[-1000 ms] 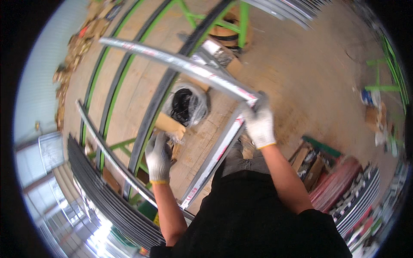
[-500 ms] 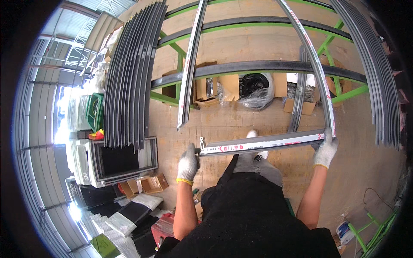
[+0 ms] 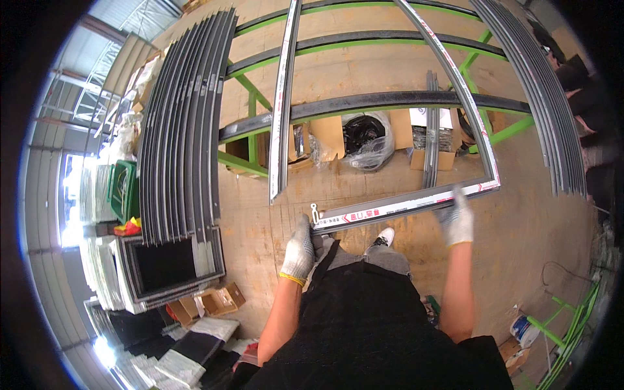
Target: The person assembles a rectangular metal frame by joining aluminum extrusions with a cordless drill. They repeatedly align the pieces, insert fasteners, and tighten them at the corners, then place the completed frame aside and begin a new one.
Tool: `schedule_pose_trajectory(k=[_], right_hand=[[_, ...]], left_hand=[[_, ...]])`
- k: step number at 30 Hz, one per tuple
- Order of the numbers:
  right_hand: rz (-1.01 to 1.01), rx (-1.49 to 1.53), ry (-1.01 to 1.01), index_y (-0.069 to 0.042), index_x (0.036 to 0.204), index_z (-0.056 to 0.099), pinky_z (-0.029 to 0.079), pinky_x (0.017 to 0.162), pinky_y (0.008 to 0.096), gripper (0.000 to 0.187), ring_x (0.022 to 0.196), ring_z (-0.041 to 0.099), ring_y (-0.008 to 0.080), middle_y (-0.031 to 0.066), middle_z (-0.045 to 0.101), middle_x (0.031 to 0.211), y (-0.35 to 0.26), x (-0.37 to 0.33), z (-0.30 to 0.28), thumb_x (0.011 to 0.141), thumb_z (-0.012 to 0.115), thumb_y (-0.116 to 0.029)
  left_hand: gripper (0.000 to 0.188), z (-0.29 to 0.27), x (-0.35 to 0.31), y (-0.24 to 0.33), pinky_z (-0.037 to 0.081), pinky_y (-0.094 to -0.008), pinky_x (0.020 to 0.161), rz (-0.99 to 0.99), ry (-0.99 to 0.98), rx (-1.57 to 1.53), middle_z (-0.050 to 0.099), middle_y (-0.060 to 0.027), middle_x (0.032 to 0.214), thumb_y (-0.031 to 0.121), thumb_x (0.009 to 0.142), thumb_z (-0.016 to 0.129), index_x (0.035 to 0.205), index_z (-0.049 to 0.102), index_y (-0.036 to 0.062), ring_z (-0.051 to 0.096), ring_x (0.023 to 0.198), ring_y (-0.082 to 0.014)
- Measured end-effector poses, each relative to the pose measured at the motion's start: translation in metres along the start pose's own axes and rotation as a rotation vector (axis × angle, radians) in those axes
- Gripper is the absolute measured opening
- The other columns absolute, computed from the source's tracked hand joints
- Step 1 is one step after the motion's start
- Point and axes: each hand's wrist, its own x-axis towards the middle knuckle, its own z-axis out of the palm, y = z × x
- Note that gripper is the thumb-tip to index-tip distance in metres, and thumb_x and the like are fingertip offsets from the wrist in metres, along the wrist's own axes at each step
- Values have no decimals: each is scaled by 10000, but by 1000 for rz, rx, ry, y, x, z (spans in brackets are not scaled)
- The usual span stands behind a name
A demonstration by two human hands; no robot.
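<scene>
A dark metal profile [image 3: 396, 209] with a white and red protective strip lies crosswise in front of me. My left hand [image 3: 299, 252], in a white-grey glove, is closed around its left end. From that end a small silver metal bracket [image 3: 315, 213] sticks up. My right hand [image 3: 457, 220], gloved too and slightly blurred, grips the profile right of its middle, thumb on top and fingers beneath. At its right end the profile meets a long right-hand profile [image 3: 465, 78] in a corner. A matching left-hand profile [image 3: 281, 117] ends apart from the crosswise one.
Both long profiles rest on a green rack with black-topped bars [image 3: 377, 103]. Dark profiles are stacked at the rack's left [image 3: 185, 130] and right [image 3: 539, 97]. Below stand cardboard boxes [image 3: 327, 135] and a plastic-wrapped black coil [image 3: 365, 136]. Finished-looking frames [image 3: 169, 260] lean at left.
My right hand has left the right corner and moved left along the crosswise profile. That profile's right end has risen a little, and the left end sits slightly further right in view.
</scene>
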Motion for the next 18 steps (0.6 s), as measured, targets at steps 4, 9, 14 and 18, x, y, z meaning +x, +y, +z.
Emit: schedule_pose_trajectory(k=[4,9,14,18], right_hand=[[266,198,-366,-45,1315,579,468,1109,559,401,1167,648,322,131,656,1286,112,-76,77,996,731,-236],[309,25,-383,-29,1234,640,585,834,402,303,997,712,264,133,708,1147,163,-124,133,1006,696,-221],[194,21,-233,10,1228,636,621,816,411,316,939,726,257,118,709,1072,162,-131,149,965,721,-142],[162,43,-154,29,1212,653,607,813,398,302,933,718,240,117,709,1086,165,-140,152,968,720,-136]], left_hand=[[645,-21,14,13,485,-363,574,-12,-80,307,700,-126,758,622,1069,454,968,698,33,646,643,-222],[518,-52,5,47,513,-486,830,725,-258,981,699,-283,1066,500,1067,473,1057,679,24,662,998,-451],[299,-104,-2,112,526,-444,913,605,-261,1082,703,-245,1134,252,1033,540,1131,709,25,681,1021,-399],[353,-103,17,119,495,-304,656,546,-18,824,658,-44,758,261,934,711,1117,731,-40,604,699,-113]])
